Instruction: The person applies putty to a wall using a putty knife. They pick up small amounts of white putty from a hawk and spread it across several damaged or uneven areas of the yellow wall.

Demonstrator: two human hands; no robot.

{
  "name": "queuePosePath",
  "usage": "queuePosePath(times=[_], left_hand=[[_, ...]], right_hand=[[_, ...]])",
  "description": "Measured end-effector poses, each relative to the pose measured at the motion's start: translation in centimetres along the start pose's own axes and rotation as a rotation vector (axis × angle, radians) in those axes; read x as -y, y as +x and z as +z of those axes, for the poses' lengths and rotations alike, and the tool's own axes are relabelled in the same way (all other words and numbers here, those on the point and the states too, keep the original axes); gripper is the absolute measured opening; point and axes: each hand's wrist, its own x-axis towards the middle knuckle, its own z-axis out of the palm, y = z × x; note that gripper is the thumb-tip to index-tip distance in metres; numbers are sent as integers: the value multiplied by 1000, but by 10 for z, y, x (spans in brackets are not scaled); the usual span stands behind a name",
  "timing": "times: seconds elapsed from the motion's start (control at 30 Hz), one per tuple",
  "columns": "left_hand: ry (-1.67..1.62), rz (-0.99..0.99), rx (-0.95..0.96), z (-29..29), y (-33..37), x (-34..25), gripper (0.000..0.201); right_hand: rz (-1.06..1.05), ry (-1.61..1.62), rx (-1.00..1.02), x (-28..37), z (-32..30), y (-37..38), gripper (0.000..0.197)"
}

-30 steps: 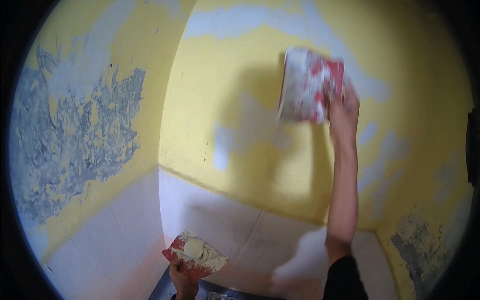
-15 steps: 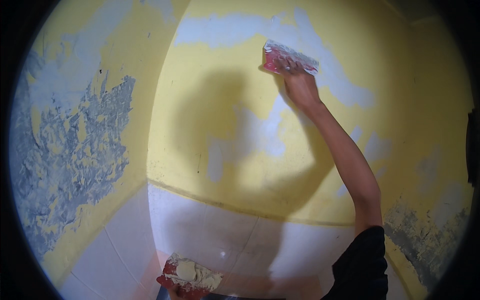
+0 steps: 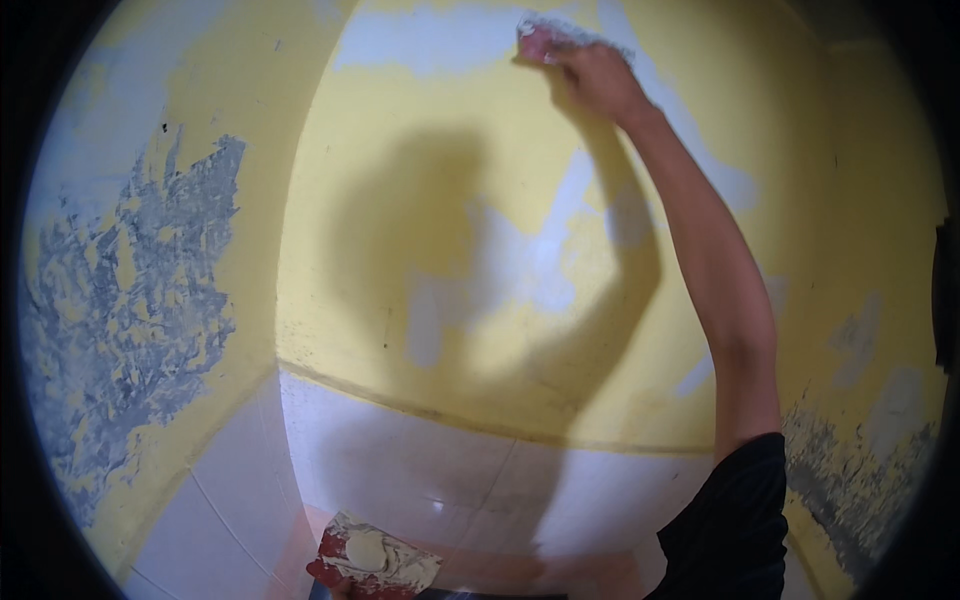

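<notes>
High on the yellow wall (image 3: pixel 400 120), my right hand (image 3: pixel 603 80) grips a wide putty spreader (image 3: pixel 540 42), its red part and putty-smeared blade showing. The blade lies at or close against the wall, near pale grey-white patches of filler (image 3: pixel 430 42). At the bottom edge, only a little of my left hand (image 3: pixel 343 593) shows, closed on a second red putty spreader (image 3: pixel 330 572). A thick lump of cream-coloured putty (image 3: pixel 370 550) sits on that one, spread over its face. Most of the left hand's fingers are hidden.
A wall on the left carries rough grey bare areas (image 3: pixel 150 290) with flaking paint. White tiles (image 3: pixel 420 465) cover the lower wall under a dark ledge line. Another rough patch (image 3: pixel 850 480) is at lower right. My arm's shadow falls across the wall.
My right hand and its spreader have moved upward along the wall, and the blade appears more edge-on. The left hand's spreader is lower and slightly left in view. The view has shifted slightly.
</notes>
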Motion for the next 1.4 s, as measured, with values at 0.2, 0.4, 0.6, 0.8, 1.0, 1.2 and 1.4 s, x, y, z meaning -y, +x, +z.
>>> queuePosePath(times=[0.2,0.4,0.6,0.8,1.0,1.2,1.4], left_hand=[[58,24,-64,4,-2,2,56],[58,-32,-46,2,3,13,56],[18,-32,-64,21,0,17,56],[17,-79,-21,57,7,17,55],[12,-99,60,76,16,23,53],[-24,-73,95,69,23,24,52],[-167,-107,300,67,42,34,51]], right_hand=[[72,27,263,81,-36,-55,56],[450,-113,-157,-45,-63,4,41],[541,-66,-178,-79,-57,56,49],[376,-164,-330,-145,-30,103,45],[469,-205,1,-175,-14,107,42],[200,-71,101,-137,-16,17,45],[254,17,-49,-159,-74,44,36]])
